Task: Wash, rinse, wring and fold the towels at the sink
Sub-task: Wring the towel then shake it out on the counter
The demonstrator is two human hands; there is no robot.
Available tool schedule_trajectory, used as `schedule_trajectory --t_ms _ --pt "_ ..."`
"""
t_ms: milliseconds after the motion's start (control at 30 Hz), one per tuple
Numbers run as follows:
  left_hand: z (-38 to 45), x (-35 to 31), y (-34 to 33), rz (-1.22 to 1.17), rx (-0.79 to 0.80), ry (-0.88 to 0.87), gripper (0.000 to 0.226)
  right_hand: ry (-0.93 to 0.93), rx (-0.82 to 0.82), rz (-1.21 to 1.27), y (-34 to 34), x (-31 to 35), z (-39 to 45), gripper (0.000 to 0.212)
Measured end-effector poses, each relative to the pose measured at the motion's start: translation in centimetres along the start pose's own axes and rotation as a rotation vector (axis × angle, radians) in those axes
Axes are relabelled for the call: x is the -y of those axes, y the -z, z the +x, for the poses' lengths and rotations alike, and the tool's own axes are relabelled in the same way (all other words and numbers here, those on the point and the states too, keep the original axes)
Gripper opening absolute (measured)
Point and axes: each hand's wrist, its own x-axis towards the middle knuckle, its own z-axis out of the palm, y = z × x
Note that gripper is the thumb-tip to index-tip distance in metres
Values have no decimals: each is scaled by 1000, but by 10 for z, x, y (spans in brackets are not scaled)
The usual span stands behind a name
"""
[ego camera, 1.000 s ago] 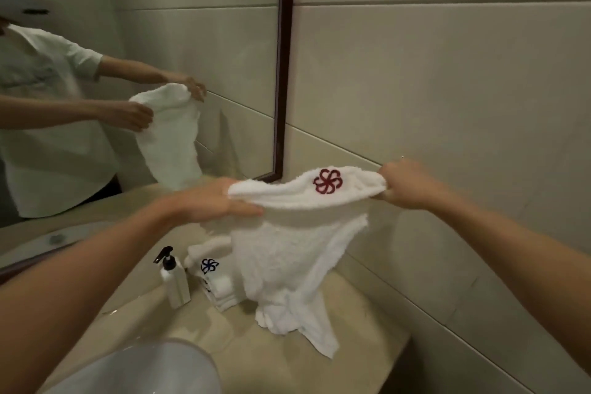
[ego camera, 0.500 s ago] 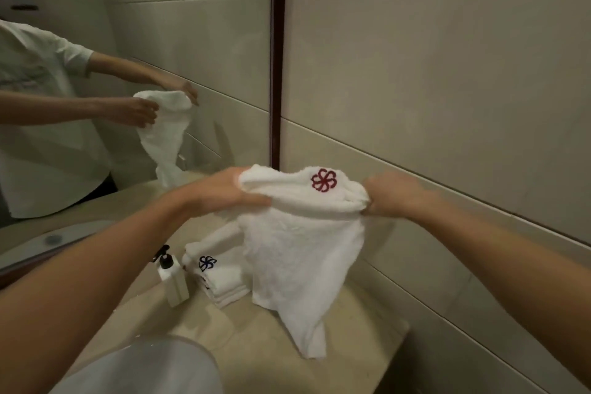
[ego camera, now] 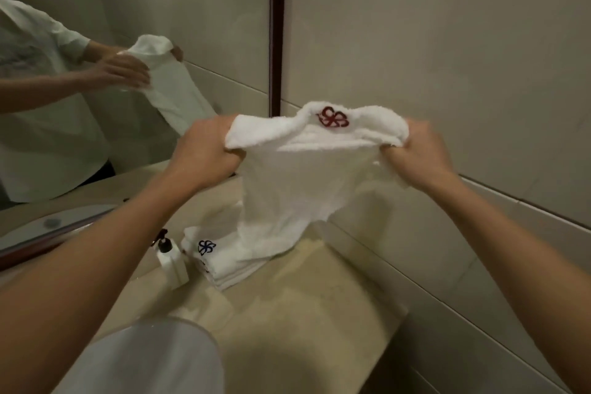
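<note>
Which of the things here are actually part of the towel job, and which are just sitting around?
Part of the job:
white towel with red emblem, gripped by left hand and right hand
folded towel stack
sink basin

Just lying about:
soap pump bottle
mirror

A beige stone counter [ego camera: 297,323] runs along the tiled wall, its surface wet in patches. On it sit a white pump bottle [ego camera: 172,261], a stack of folded white towels [ego camera: 220,261] just beside it, and a pale round basin [ego camera: 150,358] nearer me.
</note>
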Motion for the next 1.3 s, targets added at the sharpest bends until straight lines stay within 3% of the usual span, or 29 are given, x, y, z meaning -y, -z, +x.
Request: schedule_trajectory --t_ms 100,167,233,267,367,500,533,633,767,833,900,967,1067,1167,1300 --pt "-47 -1 -4 -100 231 7 45 -31 118 63 -14 -21 -46 42" --pt "-84 1 -16 -169 466 123 34 -47 226 110 -28 -41 -83 37" --pt "-124 7 -34 -221 741 225 27 -50 394 164 -44 -62 -118 47" --pt "-141 10 -45 -244 839 231 31 -83 506 177 -52 -72 -135 48" --pt "-185 21 -78 -245 1047 281 46 -180 797 142 -82 -98 -177 23" --pt "-221 39 -107 -253 1245 382 72 -355 1095 225 -99 -119 -197 32" --pt "-224 44 -112 -258 1251 383 74 -406 1169 273 -100 -122 -196 34" --pt "-220 53 -121 -287 1200 385 44 -505 1276 356 -102 -127 -188 37" --pt "-207 62 -139 -222 1021 315 16 -527 1194 333 -116 -137 -171 36" --pt "-207 72 -151 -131 944 336 30 -545 1121 287 -124 -148 -165 32" --pt "-205 80 -160 -148 857 396 31 -523 1078 203 -131 -159 -161 29" --pt "-200 84 -165 -389 816 533 15 -487 1062 122 -136 -167 -158 23" --pt "-202 81 -178 -740 668 800 27 -427 1002 121 -147 -165 -161 20" --pt "-208 81 -201 -779 475 875 23 -344 938 141 -166 -158 -162 24" --pt "-210 77 -220 -786 395 975 12 -393 871 323 -187 -142 -149 15"
